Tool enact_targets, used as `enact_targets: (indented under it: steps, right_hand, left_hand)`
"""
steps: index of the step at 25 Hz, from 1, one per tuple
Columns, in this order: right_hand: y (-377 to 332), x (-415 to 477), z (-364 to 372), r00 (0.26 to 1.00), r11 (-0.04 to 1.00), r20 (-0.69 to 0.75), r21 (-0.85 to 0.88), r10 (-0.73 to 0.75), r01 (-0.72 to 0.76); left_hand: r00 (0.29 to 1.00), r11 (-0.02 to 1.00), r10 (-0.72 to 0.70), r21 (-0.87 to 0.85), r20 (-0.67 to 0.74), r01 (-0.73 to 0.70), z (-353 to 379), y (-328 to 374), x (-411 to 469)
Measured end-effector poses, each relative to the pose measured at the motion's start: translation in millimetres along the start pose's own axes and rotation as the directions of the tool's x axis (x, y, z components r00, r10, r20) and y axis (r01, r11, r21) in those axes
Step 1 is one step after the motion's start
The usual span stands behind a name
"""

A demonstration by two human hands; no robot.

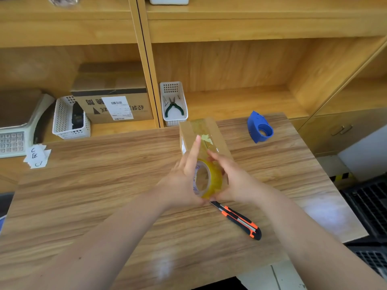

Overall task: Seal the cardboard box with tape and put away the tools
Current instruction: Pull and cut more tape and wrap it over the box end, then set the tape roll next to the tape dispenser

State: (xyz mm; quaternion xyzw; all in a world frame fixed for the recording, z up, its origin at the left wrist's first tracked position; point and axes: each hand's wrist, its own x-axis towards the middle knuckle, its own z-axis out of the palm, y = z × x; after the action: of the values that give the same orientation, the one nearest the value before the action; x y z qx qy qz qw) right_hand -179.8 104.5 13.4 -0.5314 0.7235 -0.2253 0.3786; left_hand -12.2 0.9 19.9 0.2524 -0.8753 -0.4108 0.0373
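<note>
Wood-grain table (104,185) before shelving (230,65); left hand (184,178), right hand (232,178) grip tape roll (211,181).

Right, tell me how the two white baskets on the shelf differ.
The left basket is wider and holds a dark object that I cannot identify; the right basket is narrower and holds green-handled pliers. The left basket sits beside a labelled cardboard box; the right one stands just past the shelf divider. Both are white perforated plastic.

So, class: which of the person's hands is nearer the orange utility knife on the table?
Right. The right hand grips the tape roll directly above the orange utility knife, near its blade tip; the left hand holds the roll's other side, farther left.
</note>
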Motion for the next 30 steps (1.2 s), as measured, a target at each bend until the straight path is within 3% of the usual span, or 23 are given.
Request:
enact_targets:
  steps: [2,4,9,14,23,28,30]
  right_hand:
    - [2.0,3.6,3.4,0.997,0.993,-0.054,-0.114,-0.048,0.042]
    - [7.9,6.2,1.7,0.99,0.995,-0.126,-0.082,-0.063,0.053]
    - [29.0,0.0,-20.8,0.962,0.987,-0.268,0.132,-0.058,0.097]
    - [54.1,3.6,-47.7,0.958,0.968,-0.287,0.239,0.002,0.07]
    - [103.3,20.8,-105.6,0.962,0.953,-0.27,0.278,-0.04,0.118]
    - [130.4,27.8,-131.3,0.939,0.949,-0.343,0.289,-0.024,0.13]
    - [143.4,32.7,-138.8,0.93,0.942,-0.367,0.304,-0.02,0.14]
  left_hand:
    - [0.998,0.994,0.062,0.091,0.018,-0.063,-2.0,3.4,4.9]
    - [0.995,0.99,0.1,0.103,0.009,-0.101,-2.3,2.4,12.7]
    - [0.988,0.979,-0.028,-0.205,-0.155,-0.005,13.7,-4.8,32.0]
    - [0.96,0.921,-0.145,-0.387,-0.239,0.043,36.2,6.2,56.9]
    - [0.923,0.887,-0.223,-0.457,-0.312,0.06,60.7,50.6,120.9]
    - [0.946,0.859,-0.206,-0.509,-0.25,0.052,79.8,65.5,160.3]
    - [0.953,0.797,-0.217,-0.602,-0.21,0.049,85.7,73.5,177.4]
